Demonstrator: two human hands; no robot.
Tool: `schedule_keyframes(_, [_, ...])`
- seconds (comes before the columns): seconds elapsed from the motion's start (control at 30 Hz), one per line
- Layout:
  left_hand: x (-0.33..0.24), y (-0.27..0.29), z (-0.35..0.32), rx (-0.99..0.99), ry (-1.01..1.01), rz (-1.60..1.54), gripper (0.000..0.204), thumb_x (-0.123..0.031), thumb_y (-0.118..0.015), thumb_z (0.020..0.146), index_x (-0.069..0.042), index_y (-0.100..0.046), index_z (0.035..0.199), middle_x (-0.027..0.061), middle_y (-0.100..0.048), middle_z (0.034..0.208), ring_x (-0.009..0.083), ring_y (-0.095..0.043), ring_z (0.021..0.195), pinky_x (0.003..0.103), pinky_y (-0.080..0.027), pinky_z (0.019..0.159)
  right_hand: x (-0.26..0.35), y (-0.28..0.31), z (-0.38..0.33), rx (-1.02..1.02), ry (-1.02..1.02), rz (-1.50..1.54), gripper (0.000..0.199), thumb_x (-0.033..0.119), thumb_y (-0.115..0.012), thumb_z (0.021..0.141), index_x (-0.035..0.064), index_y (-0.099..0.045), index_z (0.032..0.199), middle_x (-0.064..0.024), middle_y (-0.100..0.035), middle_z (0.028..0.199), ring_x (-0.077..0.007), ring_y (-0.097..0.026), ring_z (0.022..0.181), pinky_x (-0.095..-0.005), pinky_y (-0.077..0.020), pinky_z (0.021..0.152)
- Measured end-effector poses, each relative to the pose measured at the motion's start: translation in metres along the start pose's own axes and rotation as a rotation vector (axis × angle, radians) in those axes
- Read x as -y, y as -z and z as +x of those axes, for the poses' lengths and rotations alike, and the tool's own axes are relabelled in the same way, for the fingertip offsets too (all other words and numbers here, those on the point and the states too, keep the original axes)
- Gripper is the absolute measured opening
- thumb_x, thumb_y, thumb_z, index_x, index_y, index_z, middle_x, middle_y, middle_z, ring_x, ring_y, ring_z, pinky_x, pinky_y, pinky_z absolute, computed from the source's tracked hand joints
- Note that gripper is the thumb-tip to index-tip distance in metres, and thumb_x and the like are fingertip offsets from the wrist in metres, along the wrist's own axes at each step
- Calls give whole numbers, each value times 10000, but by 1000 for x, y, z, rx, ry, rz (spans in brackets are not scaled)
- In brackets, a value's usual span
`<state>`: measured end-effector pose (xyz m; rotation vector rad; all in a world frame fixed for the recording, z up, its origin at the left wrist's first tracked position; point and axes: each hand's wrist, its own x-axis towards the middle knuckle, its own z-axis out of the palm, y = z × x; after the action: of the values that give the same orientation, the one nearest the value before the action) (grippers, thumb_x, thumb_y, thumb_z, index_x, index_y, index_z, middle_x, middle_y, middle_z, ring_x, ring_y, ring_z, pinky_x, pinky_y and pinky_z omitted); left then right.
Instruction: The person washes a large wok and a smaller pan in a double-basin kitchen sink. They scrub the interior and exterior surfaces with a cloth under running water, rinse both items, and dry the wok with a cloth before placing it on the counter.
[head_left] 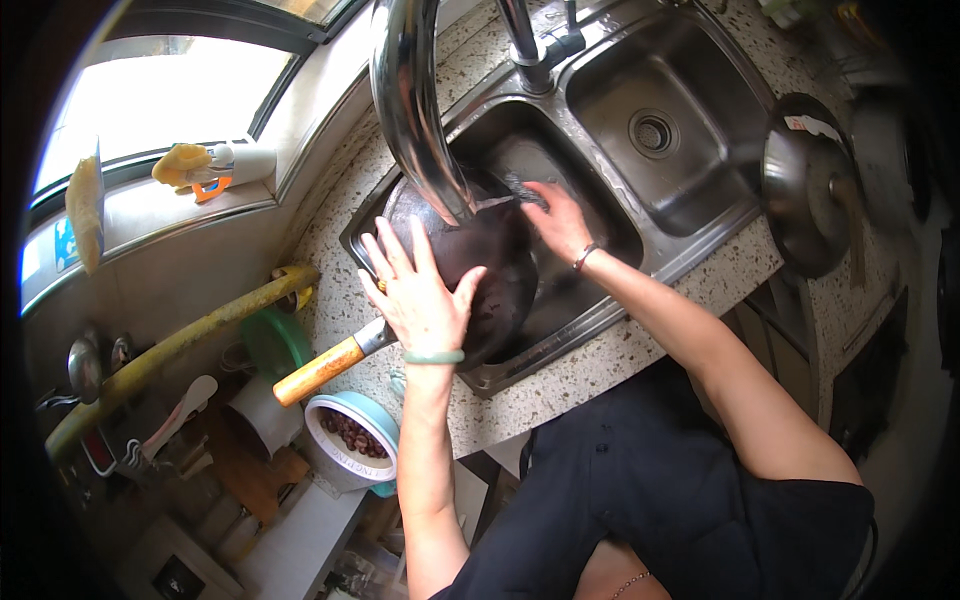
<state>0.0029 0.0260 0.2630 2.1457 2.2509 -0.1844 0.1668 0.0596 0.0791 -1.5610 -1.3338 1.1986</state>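
Observation:
A dark wok point(490, 295) with a wooden handle point(320, 370) lies tilted in the left basin point(600, 225) of a steel sink. Its handle sticks out over the counter to the left. My left hand point(425, 300) rests flat on the wok near the handle, fingers spread. At the wok's far right edge, my right hand point(558, 222) has its fingers closed round a small grey scrubber point(522, 190), mostly hidden and a little blurred. A large chrome faucet point(410, 110) arches over the wok, its spout ending just above the surface.
The right basin point(690, 165) has a round drain. A lid point(810, 190) leans at the counter's right end. Left of the sink stand a tub point(385, 470) of brown round pieces, a green lid point(275, 340), a yellow pole point(170, 355) and hanging utensils. A window sill holds a mug point(250, 165).

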Motion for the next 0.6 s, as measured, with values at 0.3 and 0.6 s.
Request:
schedule_keyframes(0.3, [13,-21,12,-40,-42,-21,1003,-579,-769,633,-124,-366,1430,232,-255,1488,426,-299,1328,578,-314,1034,42,-28,-1,-90,229,114,364,235,-562,917,7,-583,1200,-168,-493,1356,-342,-504,1205,-372,-422,994])
schedule_keyframes(0.6, [19,-26,9,-84,-24,-176,1011,-400,-865,569,-93,-388,1405,240,-239,1472,423,-330,1283,579,-326,1010,67,-47,-38,-108,465,-58,421,124,-489,935,-55,-455,1314,-226,-427,1383,-399,-346,1327,-440,-278,1110])
